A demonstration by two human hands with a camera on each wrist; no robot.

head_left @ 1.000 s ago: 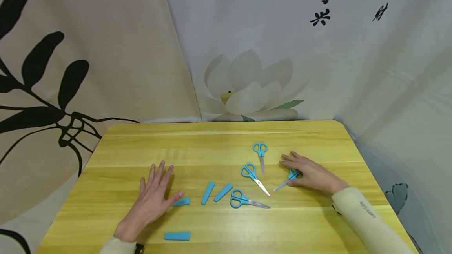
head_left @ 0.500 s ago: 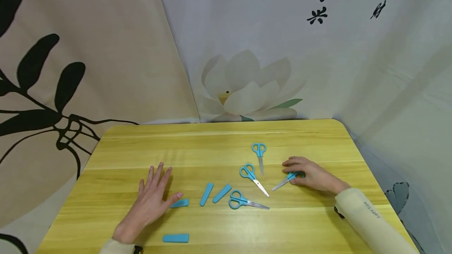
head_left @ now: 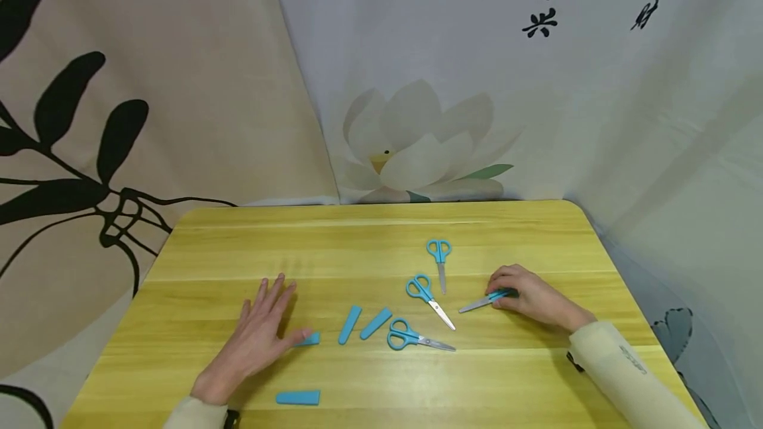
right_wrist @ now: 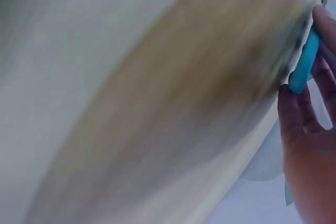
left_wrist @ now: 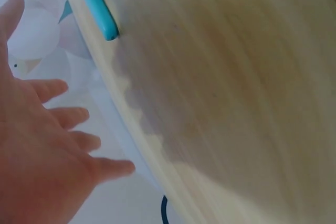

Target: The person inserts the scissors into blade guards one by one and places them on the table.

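Observation:
On the right of the table, my right hand (head_left: pixel 530 295) grips a small pair of scissors (head_left: pixel 475 305) by its blue handles, the closed blades pointing left. In the right wrist view its thumb and fingers pinch the blue handle (right_wrist: pixel 305 64). My left hand (head_left: pixel 253 339) is spread with straight fingers at the left, its thumb overlapping a blue blade cover (head_left: pixel 310 339). Three other scissors lie between the hands: one at the back (head_left: pixel 440 253), one in the middle (head_left: pixel 422 288) and one nearer the front (head_left: pixel 404 336).
Two blue blade covers, one upright-slanted (head_left: pixel 349 324) and one tilted right (head_left: pixel 376 324), lie left of the scissors. Another cover (head_left: pixel 298 398) is near the front. The wooden table (head_left: pixel 334 237) meets a printed curtain (head_left: pixel 238 85) behind its far edge.
My right hand has curled its fingers in around the scissors' handles and drawn slightly rightward; the scissors have turned flatter, tips still leftward. The left hand has hardly moved.

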